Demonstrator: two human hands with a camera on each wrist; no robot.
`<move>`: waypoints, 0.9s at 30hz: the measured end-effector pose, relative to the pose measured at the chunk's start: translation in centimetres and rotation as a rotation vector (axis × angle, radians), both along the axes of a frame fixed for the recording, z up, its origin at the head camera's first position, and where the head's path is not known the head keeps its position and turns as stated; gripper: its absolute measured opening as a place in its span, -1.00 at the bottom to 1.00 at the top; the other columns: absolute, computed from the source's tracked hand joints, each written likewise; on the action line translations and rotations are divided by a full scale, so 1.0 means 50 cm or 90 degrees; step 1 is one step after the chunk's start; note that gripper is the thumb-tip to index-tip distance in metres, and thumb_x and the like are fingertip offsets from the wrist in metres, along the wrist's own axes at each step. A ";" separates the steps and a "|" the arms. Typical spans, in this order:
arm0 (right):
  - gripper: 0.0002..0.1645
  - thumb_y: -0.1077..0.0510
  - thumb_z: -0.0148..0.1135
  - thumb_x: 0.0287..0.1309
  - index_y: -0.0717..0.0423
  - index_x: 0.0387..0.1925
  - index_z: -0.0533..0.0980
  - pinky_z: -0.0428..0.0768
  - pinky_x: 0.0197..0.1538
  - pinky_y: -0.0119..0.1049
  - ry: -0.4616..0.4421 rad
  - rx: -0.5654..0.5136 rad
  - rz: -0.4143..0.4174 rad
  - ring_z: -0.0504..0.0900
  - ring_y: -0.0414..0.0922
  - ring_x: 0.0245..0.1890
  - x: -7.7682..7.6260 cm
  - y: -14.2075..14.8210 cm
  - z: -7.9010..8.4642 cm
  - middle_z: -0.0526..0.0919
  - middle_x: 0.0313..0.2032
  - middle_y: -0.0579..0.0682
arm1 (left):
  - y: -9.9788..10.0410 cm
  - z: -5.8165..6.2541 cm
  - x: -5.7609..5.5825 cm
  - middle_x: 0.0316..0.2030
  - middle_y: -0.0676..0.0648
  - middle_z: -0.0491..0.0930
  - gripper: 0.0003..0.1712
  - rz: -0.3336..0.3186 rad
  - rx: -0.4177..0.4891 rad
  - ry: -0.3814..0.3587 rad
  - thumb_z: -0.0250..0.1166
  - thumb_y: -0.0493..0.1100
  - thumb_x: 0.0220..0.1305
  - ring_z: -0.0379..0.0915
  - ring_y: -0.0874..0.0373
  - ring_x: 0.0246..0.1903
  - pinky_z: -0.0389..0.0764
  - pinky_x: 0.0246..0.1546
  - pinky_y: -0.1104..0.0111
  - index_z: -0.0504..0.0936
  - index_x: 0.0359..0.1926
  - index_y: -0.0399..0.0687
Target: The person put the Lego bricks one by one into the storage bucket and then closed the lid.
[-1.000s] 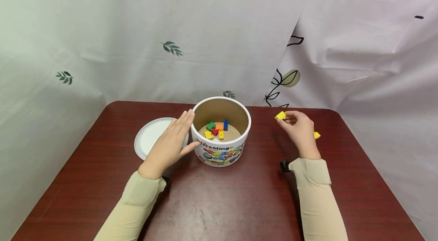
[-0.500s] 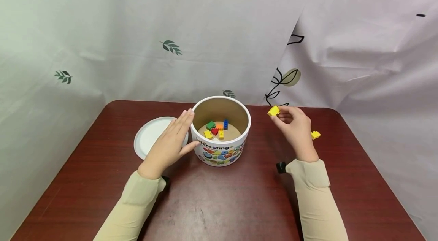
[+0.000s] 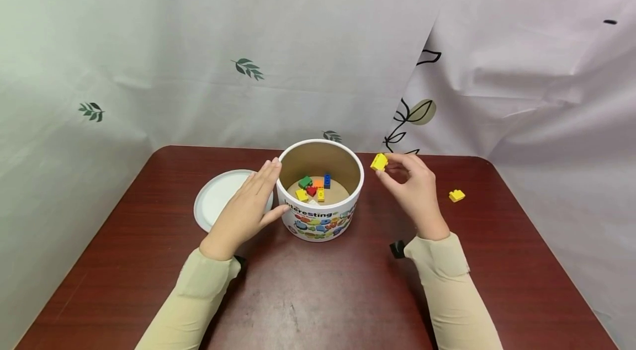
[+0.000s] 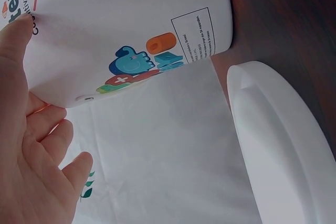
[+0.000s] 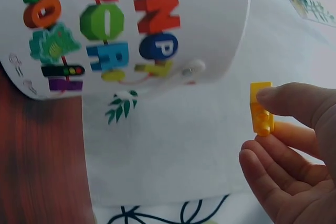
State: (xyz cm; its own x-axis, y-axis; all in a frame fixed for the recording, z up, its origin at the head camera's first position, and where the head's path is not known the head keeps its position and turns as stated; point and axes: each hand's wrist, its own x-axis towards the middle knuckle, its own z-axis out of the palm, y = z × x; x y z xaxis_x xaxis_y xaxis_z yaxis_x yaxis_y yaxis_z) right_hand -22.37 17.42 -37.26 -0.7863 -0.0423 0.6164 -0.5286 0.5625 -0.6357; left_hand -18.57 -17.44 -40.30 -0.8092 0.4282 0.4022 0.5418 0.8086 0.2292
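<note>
My right hand (image 3: 412,187) pinches a yellow toy brick (image 3: 379,162) between thumb and fingertips, just right of the round white tub (image 3: 318,228). In the right wrist view the studs of this yellow brick (image 5: 261,109) show beside the thumb. Fairly straight fingers of my left hand (image 3: 245,209) lie against the tub's left side, the thumb at its front. The left wrist view has that thumb on the printed wall of the tub (image 4: 131,19). Inside on the bottom lie several bricks, among them a green brick (image 3: 305,182), a blue brick (image 3: 327,180) and a red brick (image 3: 311,191).
A white round lid (image 3: 218,195) lies on the dark red table (image 3: 318,295) left of the tub, partly behind my left hand. Another yellow brick (image 3: 456,195) rests on the table at the right. A pale curtain (image 3: 318,52) with leaf prints hangs behind the table.
My right hand has moved left toward the tub with the yellow brick in its fingers, uncovering the other yellow brick on the table. The left hand stays in place at the tub.
</note>
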 end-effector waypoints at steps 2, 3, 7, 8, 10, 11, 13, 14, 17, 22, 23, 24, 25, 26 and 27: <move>-0.54 0.33 0.55 0.02 0.21 0.02 0.68 0.61 -0.07 -0.59 0.011 -0.005 0.011 0.72 -0.03 -0.19 0.003 -0.009 -0.001 0.67 -0.15 0.08 | 0.000 0.000 -0.001 0.57 -0.17 0.03 0.04 0.000 -0.001 0.001 0.37 0.11 0.33 -0.08 -0.03 0.56 0.06 0.51 -0.02 0.05 0.58 -0.22; -0.54 0.33 0.54 0.03 0.21 0.02 0.68 0.63 -0.06 -0.56 0.017 -0.011 0.017 0.72 -0.04 -0.19 0.004 -0.013 -0.003 0.67 -0.14 0.08 | 0.000 0.000 -0.001 0.57 -0.17 0.03 0.04 0.000 -0.001 0.002 0.38 0.11 0.33 -0.08 -0.03 0.56 0.06 0.51 -0.02 0.05 0.58 -0.22; -0.54 0.37 0.49 0.07 0.24 0.06 0.66 0.68 -0.03 -0.42 0.041 -0.044 0.052 0.73 -0.01 -0.17 0.006 -0.031 -0.010 0.67 -0.10 0.10 | 0.000 -0.001 -0.002 0.57 -0.18 0.04 0.04 -0.002 0.001 0.002 0.38 0.11 0.33 -0.07 -0.04 0.56 0.06 0.51 -0.03 0.04 0.58 -0.23; -0.54 0.39 0.48 0.07 0.25 0.06 0.65 0.68 -0.02 -0.39 0.047 -0.054 0.059 0.73 -0.01 -0.16 0.006 -0.035 -0.013 0.67 -0.10 0.12 | 0.000 -0.001 -0.002 0.57 -0.18 0.03 0.04 -0.003 0.003 0.001 0.37 0.11 0.33 -0.07 -0.04 0.56 0.06 0.51 -0.02 0.04 0.58 -0.23; -0.56 0.42 0.44 0.10 0.28 0.07 0.64 0.69 -0.02 -0.31 0.061 -0.069 0.071 0.73 0.01 -0.15 0.006 -0.043 -0.016 0.68 -0.10 0.14 | 0.000 -0.001 -0.003 0.57 -0.18 0.03 0.04 -0.003 0.004 0.002 0.37 0.10 0.33 -0.08 -0.04 0.56 0.06 0.51 -0.03 0.04 0.58 -0.23; -0.57 0.44 0.41 0.11 0.29 0.07 0.64 0.70 -0.02 -0.29 0.067 -0.075 0.075 0.73 0.02 -0.14 0.006 -0.047 -0.017 0.68 -0.11 0.15 | 0.000 -0.002 -0.003 0.57 -0.18 0.03 0.04 -0.003 0.005 0.002 0.37 0.11 0.33 -0.08 -0.04 0.56 0.06 0.51 -0.03 0.04 0.59 -0.23; -0.59 0.46 0.39 0.13 0.29 0.05 0.65 0.70 -0.03 -0.29 0.074 -0.074 0.079 0.73 0.01 -0.14 0.007 -0.054 -0.020 0.69 -0.11 0.14 | 0.000 -0.002 -0.004 0.57 -0.17 0.02 0.04 -0.003 0.006 0.005 0.37 0.11 0.33 -0.08 -0.03 0.56 0.06 0.51 -0.03 0.03 0.59 -0.22; -0.60 0.45 0.38 0.14 0.28 0.04 0.66 0.70 -0.03 -0.30 0.077 -0.066 0.079 0.73 0.00 -0.14 0.008 -0.058 -0.021 0.70 -0.11 0.12 | 0.000 -0.002 -0.004 0.57 -0.17 0.02 0.05 -0.004 0.006 0.005 0.37 0.11 0.33 -0.08 -0.03 0.56 0.07 0.51 -0.03 0.03 0.59 -0.22; -0.65 0.40 0.41 0.14 0.25 0.00 0.69 0.67 -0.01 -0.38 0.087 -0.023 0.075 0.71 -0.04 -0.11 0.009 -0.067 -0.025 0.71 -0.09 0.08 | -0.001 -0.003 -0.005 0.58 -0.17 0.01 0.05 -0.004 0.009 0.007 0.38 0.11 0.33 -0.09 -0.03 0.56 0.08 0.50 -0.04 0.03 0.59 -0.21; -0.68 0.35 0.47 0.10 0.22 -0.06 0.71 0.54 0.02 -0.46 0.117 0.028 0.066 0.67 -0.05 -0.06 0.011 -0.074 -0.028 0.72 -0.10 0.07 | -0.001 -0.005 -0.006 0.58 -0.16 0.01 0.05 -0.004 0.011 0.005 0.38 0.11 0.32 -0.10 -0.02 0.56 0.08 0.50 -0.05 0.03 0.59 -0.21; -0.69 0.35 0.47 0.09 0.23 -0.07 0.71 0.53 0.03 -0.48 0.120 0.029 0.066 0.67 -0.05 -0.06 0.012 -0.074 -0.028 0.72 -0.11 0.07 | -0.001 -0.005 -0.006 0.58 -0.16 0.01 0.05 -0.004 0.011 0.006 0.38 0.11 0.33 -0.10 -0.02 0.56 0.08 0.50 -0.05 0.03 0.59 -0.21; -0.69 0.36 0.47 0.09 0.23 -0.08 0.71 0.52 0.02 -0.50 0.121 0.028 0.067 0.67 -0.05 -0.06 0.013 -0.074 -0.028 0.71 -0.11 0.07 | -0.001 -0.006 -0.006 0.58 -0.16 0.01 0.05 -0.005 0.011 0.006 0.38 0.11 0.33 -0.10 -0.02 0.56 0.09 0.50 -0.06 0.03 0.59 -0.21; -0.70 0.36 0.47 0.09 0.23 -0.09 0.71 0.51 0.02 -0.51 0.120 0.028 0.067 0.67 -0.05 -0.06 0.014 -0.073 -0.027 0.71 -0.11 0.07 | -0.001 -0.006 -0.006 0.58 -0.16 0.01 0.05 -0.006 0.011 0.007 0.38 0.11 0.33 -0.10 -0.02 0.56 0.09 0.49 -0.06 0.03 0.59 -0.21; -0.70 0.36 0.47 0.09 0.23 -0.09 0.71 0.51 0.02 -0.51 0.118 0.030 0.067 0.66 -0.05 -0.06 0.014 -0.073 -0.027 0.71 -0.12 0.07 | 0.000 -0.007 -0.006 0.58 -0.16 0.01 0.05 -0.006 0.011 0.007 0.38 0.11 0.33 -0.09 -0.02 0.56 0.09 0.49 -0.06 0.03 0.59 -0.21; -0.71 0.36 0.46 0.09 0.23 -0.10 0.71 0.51 0.02 -0.50 0.116 0.032 0.068 0.66 -0.05 -0.06 0.015 -0.072 -0.027 0.71 -0.12 0.07 | 0.000 -0.007 -0.006 0.58 -0.16 0.01 0.05 -0.007 0.011 0.008 0.38 0.11 0.33 -0.09 -0.02 0.56 0.10 0.49 -0.07 0.03 0.59 -0.21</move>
State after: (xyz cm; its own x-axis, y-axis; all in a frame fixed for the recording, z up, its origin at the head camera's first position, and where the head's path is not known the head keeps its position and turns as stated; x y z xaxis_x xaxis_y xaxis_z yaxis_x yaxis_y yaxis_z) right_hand -21.61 13.82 -38.59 -0.6515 -0.1534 0.7430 -0.6907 0.5252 -0.4971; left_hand -18.87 -17.47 -40.64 -0.7998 0.4295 0.4193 0.5529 0.7990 0.2362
